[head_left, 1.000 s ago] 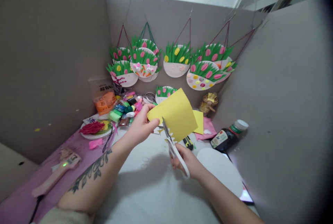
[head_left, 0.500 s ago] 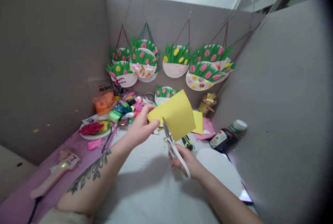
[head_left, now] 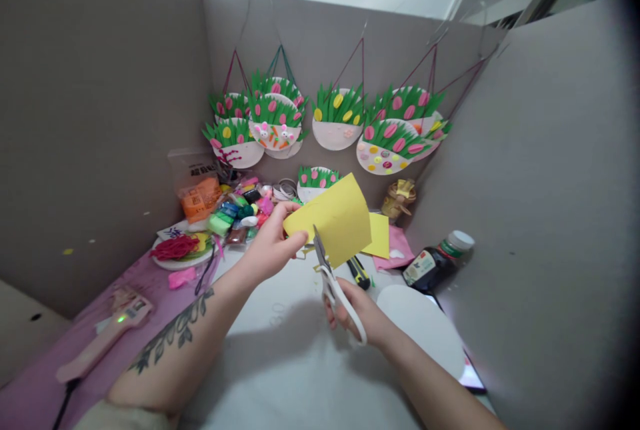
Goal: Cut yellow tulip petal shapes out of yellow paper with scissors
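A curved sheet of yellow paper is pinched at its left end in my left hand, thumb on the near face. My right hand is closed round the white handles of the scissors. Their blades point up and lie against the lower left edge of the yellow paper, close to my left thumb. Small yellow scraps hang or lie just below the blades. Behind the sheet, to the right, lies another piece of yellow paper. A yellow and black utility knife rests beyond my right hand.
Paper-plate crafts with green grass hang on the grey back wall. Clay packets pile up at the back left. A plate of cords and a pink glue gun lie left. White paper and a dark bottle are right.
The right end of the yellow sheet has shifted slightly left. Both hands and the scissors stay almost in the same place.
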`<state>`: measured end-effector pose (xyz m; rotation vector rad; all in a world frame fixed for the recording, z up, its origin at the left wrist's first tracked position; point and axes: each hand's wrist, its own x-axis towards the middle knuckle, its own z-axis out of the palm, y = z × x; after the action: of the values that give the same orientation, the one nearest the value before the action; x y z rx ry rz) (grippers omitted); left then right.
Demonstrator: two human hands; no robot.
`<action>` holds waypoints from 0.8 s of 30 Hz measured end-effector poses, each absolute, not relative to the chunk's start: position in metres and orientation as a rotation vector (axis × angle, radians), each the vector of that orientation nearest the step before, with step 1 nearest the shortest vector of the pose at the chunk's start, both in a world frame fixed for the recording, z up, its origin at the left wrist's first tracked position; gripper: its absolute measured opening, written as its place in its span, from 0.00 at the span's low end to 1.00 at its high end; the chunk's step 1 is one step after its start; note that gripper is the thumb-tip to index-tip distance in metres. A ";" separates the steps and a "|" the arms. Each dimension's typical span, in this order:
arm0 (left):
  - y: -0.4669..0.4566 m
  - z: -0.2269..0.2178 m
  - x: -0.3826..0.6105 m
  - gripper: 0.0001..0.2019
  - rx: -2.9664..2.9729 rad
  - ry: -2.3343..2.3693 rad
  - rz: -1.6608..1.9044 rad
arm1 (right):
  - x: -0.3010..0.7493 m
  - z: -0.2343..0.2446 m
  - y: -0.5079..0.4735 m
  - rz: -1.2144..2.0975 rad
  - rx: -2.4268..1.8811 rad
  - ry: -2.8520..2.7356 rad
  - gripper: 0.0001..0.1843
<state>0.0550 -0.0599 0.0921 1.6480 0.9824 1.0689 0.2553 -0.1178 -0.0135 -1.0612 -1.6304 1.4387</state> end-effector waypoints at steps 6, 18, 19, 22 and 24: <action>-0.062 0.094 0.057 0.15 1.647 1.011 1.084 | 0.257 -0.017 -0.116 1.420 -1.078 -1.642 0.22; -0.062 0.094 0.057 0.15 1.645 1.002 1.088 | 0.256 -0.014 -0.118 1.415 -1.050 -1.650 0.26; -0.062 0.094 0.057 0.15 1.649 1.001 1.090 | 0.256 -0.015 -0.117 1.417 -1.041 -1.649 0.26; -0.062 0.093 0.057 0.15 1.657 1.001 1.093 | 0.256 -0.015 -0.117 1.403 -1.026 -1.661 0.25; -0.063 0.093 0.057 0.15 1.659 1.003 1.093 | 0.256 -0.013 -0.118 1.403 -1.039 -1.655 0.24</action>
<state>0.0575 -0.0626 0.0930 1.6585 1.0027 1.0930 0.2559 -0.1176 -0.0134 -1.0385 -1.6549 1.4030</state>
